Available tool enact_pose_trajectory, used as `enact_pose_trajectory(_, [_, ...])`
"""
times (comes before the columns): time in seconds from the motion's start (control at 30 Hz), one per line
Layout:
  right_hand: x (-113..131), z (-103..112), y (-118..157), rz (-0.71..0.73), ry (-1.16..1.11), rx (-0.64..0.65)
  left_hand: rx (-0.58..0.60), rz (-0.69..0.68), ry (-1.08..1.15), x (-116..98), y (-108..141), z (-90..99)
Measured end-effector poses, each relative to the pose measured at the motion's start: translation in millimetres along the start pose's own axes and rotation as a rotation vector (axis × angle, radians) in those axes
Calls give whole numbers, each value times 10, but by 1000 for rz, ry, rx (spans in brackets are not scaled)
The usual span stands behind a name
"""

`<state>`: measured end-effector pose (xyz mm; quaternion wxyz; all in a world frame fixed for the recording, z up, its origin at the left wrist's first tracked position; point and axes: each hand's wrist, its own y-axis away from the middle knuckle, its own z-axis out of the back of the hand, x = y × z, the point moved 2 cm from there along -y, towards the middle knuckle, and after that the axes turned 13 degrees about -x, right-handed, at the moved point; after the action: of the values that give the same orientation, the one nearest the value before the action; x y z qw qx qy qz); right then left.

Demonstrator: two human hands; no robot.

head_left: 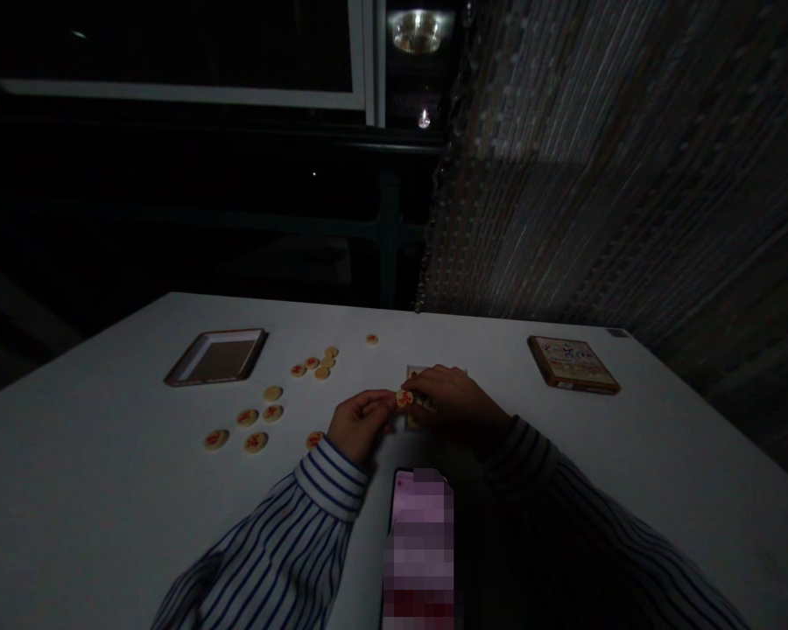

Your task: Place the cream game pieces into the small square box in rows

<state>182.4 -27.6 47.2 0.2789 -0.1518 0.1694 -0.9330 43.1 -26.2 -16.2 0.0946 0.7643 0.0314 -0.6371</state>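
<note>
In front of me a round wooden Chinese chess piece (404,399) with a red character is between my two hands. The fingertips of my left hand (361,420) pinch its left edge. My right hand (456,398) curls in from the other side, its fingertips at the piece's upper edge. Beneath my right hand lies a small clear tray (417,372) with some pieces in it, largely covered by the hand. Several loose chess pieces (256,442) lie to the left, some showing red characters and some plain sides. One single piece (372,339) lies farther back.
An open box half (214,381) stands at the left of the white table (105,455), and a printed box part (574,363) at the right. A phone with a lit screen (420,534) is between my forearms. A bead curtain (531,175) hangs behind the table.
</note>
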Motion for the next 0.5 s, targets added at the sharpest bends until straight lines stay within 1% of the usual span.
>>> enact_pose_trajectory(0.1, [-9,-4,0,-4,6,12,-3,-14,-14,-6,-4,5])
enact_pose_trajectory(0.23, [-39,-14,8,8,34,6,2,5,-1,-24,6,6])
enact_pose_trajectory(0.4, [-84,-31,11,40,87,42,10,9,-4,-4,7,-3])
enact_pose_trajectory(0.5, [-110,-60,10,44,120,67,-21,-12,-39,27,-5,3])
